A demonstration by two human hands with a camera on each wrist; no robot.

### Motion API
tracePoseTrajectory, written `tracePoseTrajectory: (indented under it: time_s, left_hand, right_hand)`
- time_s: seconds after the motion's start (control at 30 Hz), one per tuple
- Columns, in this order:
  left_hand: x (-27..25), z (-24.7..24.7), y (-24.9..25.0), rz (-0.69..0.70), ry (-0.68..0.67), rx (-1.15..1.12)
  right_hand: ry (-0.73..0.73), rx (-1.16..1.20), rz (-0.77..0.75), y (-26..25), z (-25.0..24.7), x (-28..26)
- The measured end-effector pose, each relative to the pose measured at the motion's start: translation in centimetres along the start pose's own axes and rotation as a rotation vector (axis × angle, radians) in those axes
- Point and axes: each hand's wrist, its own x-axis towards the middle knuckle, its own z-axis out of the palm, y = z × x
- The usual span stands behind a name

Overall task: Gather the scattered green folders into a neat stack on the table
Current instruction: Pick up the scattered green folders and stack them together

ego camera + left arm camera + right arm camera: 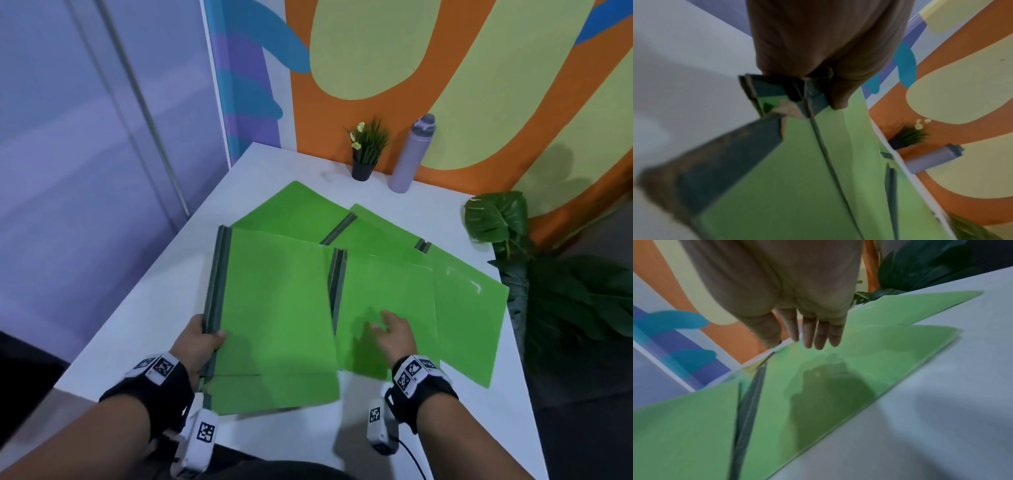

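Note:
Several green folders with grey spines lie overlapping on the white table (154,329). My left hand (202,339) grips the grey spines of two stacked folders (274,308) at the near left; in the left wrist view the thumb (838,97) curls over these spines (777,94). My right hand (394,329) hovers with straight fingers (818,337) just above another folder (387,294) to the right, holding nothing. Its shadow falls on that folder (838,386). Further folders lie behind (298,209) and at the right (469,308).
A small potted plant (366,154) and a lilac bottle (411,154) stand at the table's back edge against the painted wall. A large leafy plant (496,219) stands off the table's right side. Bare table lies along the left and front.

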Motion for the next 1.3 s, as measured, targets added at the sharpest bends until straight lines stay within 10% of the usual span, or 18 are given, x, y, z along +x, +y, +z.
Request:
tracePoseTrajectory:
  time_s: [0.4, 0.63, 1.03, 1.3]
  left_hand:
    - [2.9, -2.7, -5.3, -0.129, 0.058, 0.224]
    - [2.3, -3.6, -3.1, -0.064, 0.036, 0.057]
    - [0.6, -8.4, 8.3, 0.503, 0.324, -0.018]
    - [-3.0, -2.9, 10.5, 0.506, 0.024, -0.241]
  right_hand:
    - [0.184, -0.352, 0.559, 6.1, -2.1, 2.0]
    - [0.181, 0.008, 0.442, 5.1, -2.9, 1.4]
    - [0.300, 0.591, 0.006, -2.9, -12.1, -0.2]
    - [0.017, 0.766, -0.026, -8.1, -5.3, -2.9]
